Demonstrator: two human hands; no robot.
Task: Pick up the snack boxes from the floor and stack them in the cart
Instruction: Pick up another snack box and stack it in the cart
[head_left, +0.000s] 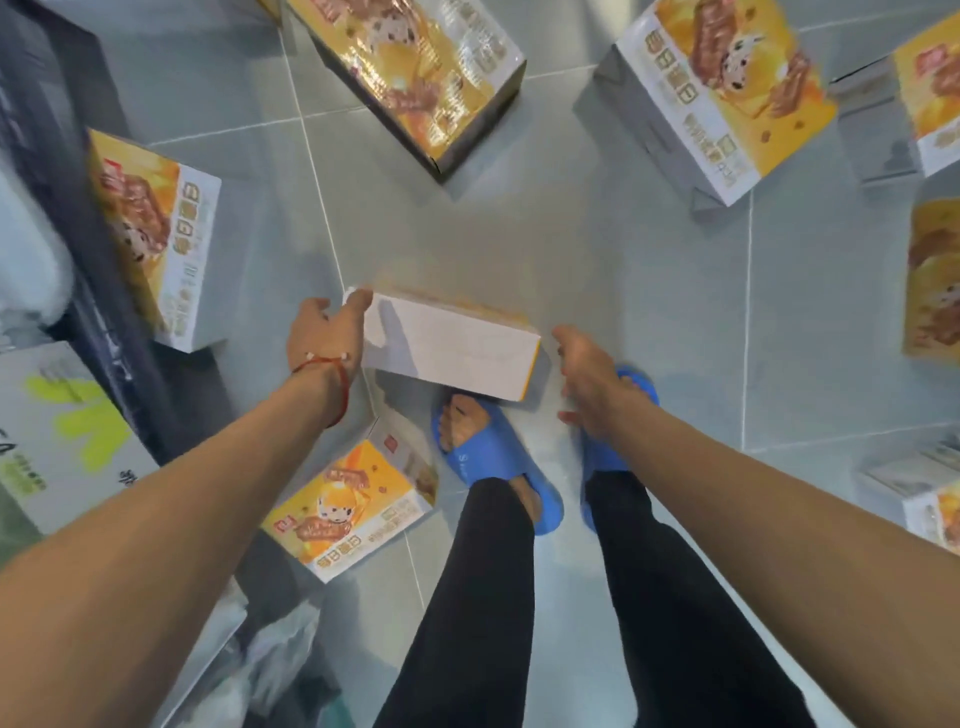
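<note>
Snack boxes on floor around feet

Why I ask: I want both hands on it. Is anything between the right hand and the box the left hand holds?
Nothing visible. The right hand is open off the right end of the snack box, only a gap between them. The left hand grips its far end. The blue slippers sit below, not between.

You are looking down at a pale grey tiled floor, thin white grout lines crossing it under soft light.
</note>
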